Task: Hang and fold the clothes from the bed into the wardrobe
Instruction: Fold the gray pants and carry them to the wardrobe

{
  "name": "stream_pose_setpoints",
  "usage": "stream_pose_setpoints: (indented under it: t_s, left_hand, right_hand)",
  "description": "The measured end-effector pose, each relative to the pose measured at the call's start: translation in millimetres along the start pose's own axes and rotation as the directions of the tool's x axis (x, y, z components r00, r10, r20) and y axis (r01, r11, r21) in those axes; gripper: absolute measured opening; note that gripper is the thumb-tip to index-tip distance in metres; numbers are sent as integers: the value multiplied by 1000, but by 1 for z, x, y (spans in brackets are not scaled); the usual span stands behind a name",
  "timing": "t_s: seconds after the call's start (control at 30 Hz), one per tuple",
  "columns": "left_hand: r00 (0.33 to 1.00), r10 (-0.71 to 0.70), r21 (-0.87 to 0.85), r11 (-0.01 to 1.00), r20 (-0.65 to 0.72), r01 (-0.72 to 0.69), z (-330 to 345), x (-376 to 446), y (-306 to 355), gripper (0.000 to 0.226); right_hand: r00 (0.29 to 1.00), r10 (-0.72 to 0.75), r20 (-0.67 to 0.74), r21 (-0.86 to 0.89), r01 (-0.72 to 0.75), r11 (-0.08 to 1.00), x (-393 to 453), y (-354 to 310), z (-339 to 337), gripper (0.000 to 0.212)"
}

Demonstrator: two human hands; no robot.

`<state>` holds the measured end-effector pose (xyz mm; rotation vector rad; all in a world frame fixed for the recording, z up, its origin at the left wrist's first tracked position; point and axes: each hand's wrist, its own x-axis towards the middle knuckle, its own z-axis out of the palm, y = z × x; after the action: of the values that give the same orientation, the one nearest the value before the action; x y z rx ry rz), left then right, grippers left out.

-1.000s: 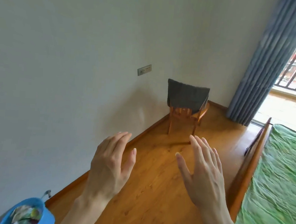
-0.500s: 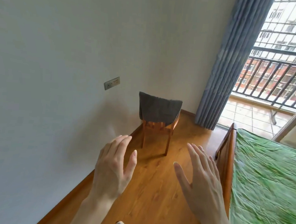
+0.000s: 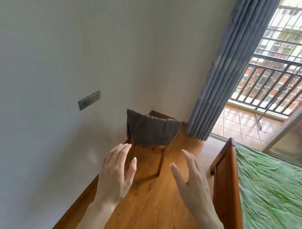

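Wooden floor runs between a pale wall and the bed on the right. Ahead, a dark grey garment drapes over a wooden chair, its long axis running across the chair back, hem hanging down. Left hand and right hand hover empty, fingers spread wide, near the bed's footboard edge.

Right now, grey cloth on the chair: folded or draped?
Draped. The grey cloth hangs spread over the wooden chair's back, lower edge loose. Both hands are empty.
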<state>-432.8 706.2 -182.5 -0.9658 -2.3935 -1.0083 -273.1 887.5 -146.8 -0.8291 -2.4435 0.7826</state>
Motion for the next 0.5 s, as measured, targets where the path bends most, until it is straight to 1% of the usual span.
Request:
stream_pose_setpoints:
  t_s: [0.1,0.3,0.5]
  left_hand:
    - [998,-16,-24,1000,61,17,30,36,-18,63]
    - [992,-11,-51,999,129,17,95,96,-45,63]
    - [982,-53,-37,997,181,61,164,146,-68,66]
  right_hand:
    - [999,51,8,12,-51,999,40,4,11,67]
    - [992,122,22,11,-122,992,111,25,40,71]
    - [977,188,105,57,-195,979,187,61,74,74]
